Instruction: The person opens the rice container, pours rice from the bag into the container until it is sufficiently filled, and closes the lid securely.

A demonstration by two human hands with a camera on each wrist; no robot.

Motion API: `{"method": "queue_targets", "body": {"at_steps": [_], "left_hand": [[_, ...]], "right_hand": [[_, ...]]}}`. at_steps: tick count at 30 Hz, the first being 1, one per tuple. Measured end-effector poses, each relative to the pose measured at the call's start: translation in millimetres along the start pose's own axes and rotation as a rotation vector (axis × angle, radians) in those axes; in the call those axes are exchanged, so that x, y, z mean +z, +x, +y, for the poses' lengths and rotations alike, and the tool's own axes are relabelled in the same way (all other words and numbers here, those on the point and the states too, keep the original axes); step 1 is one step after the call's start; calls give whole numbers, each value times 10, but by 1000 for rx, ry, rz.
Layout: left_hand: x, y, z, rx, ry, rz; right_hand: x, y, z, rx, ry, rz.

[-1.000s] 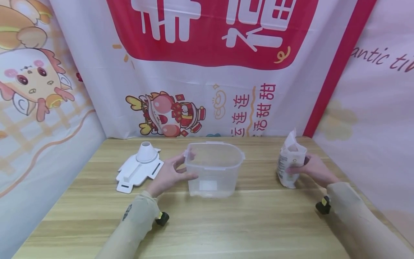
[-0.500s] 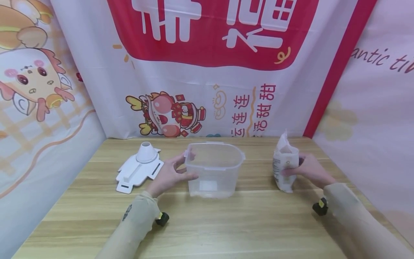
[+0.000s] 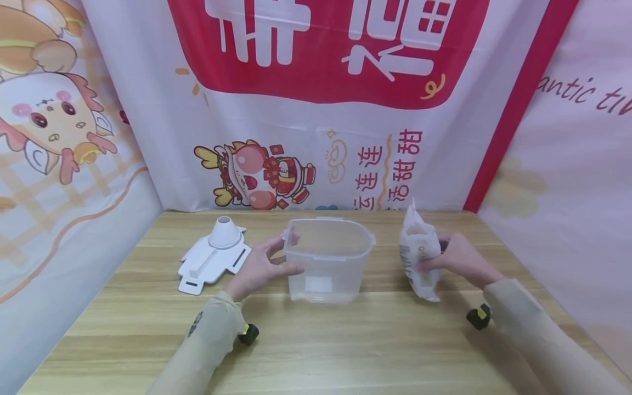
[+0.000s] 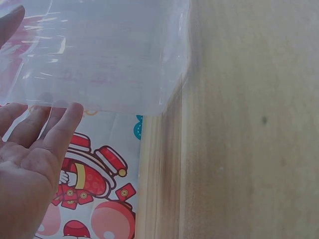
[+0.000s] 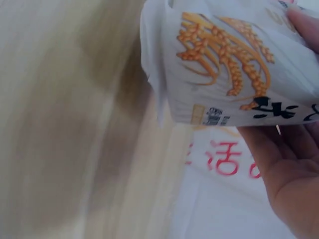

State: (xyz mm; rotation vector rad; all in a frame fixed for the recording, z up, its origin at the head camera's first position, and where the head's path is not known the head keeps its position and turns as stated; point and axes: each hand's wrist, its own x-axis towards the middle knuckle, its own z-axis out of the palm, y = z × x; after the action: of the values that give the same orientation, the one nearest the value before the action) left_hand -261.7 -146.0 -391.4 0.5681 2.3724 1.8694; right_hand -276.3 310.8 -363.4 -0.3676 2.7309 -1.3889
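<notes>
A clear plastic container (image 3: pixel 323 269), open at the top, stands upright in the middle of the wooden table. My left hand (image 3: pixel 259 266) holds its left end, thumb along the front and fingers at the far side. In the left wrist view those fingertips touch the container wall (image 4: pixel 109 59). My right hand (image 3: pixel 459 258) grips a white rice bag (image 3: pixel 418 255) from its right side. The bag's top is torn open and it tilts to the left. Grain ears are printed on the bag (image 5: pixel 219 55) in the right wrist view; its contents are hidden.
A white plastic lid-like plate with a cone-shaped spout (image 3: pixel 222 236) lies left of my left hand. A printed cloth (image 3: pixel 316 126) hangs behind the table's far edge, with more cloth on both sides. Bare wooden table (image 3: pixel 345 345) stretches in front of the container.
My right hand has carried the rice bag left toward the container, and the bag tilts further. The left hand and container have stayed in place.
</notes>
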Motion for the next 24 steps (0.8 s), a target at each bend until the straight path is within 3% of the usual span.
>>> {"method": "queue_targets", "body": {"at_steps": [9, 14, 24], "left_hand": [[-1, 17, -22, 24, -6, -9], [-12, 8, -18, 27, -2, -5], [-8, -13, 29, 7, -28, -14]], "right_hand": [[39, 4, -527, -55, -53, -9], [34, 33, -844, -59, -86, -52], [74, 82, -1190, -59, -92, -102]]}}
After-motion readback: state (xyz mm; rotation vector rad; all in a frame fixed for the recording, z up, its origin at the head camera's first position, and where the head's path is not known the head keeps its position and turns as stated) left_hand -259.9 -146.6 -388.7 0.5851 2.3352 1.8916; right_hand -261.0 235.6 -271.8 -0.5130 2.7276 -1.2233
